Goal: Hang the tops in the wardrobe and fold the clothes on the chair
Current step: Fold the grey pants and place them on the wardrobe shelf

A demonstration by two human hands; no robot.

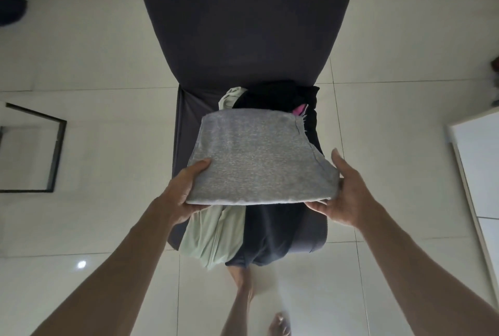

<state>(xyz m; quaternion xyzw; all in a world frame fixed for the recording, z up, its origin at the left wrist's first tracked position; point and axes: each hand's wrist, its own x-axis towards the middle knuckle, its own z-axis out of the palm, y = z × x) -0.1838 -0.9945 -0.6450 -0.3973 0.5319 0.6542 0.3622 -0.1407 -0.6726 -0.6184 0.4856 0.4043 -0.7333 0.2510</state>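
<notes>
Folded grey marl knit garment (259, 157), a flat rectangle, held level over the seat of the dark grey fabric-covered chair (243, 25). I carry it flat so the folds don't spill; both short ends are supported, so the middle doesn't sag.

Beneath it, still unfolded: a pale green thin-fabric garment (210, 233) draping off the seat's front edge, a dark navy garment (270, 233) beside it hanging the same way, and a black bundle (278, 95) at the back of the seat with a bit of pink (299, 110) showing. Probably I'm holding the grey piece clear of this heap until there is a place for it.

Left hand (186, 189): thumb lies on top of the grey fabric near the corner, fingers curled underneath, gripping the left end. Right hand (343, 192): thumb raised beside the right edge, fingers tucked under the near corner, holding that end; less tightly, by the look of it.

Wardrobe not in view. White tiled floor (94, 65) all round.
</notes>
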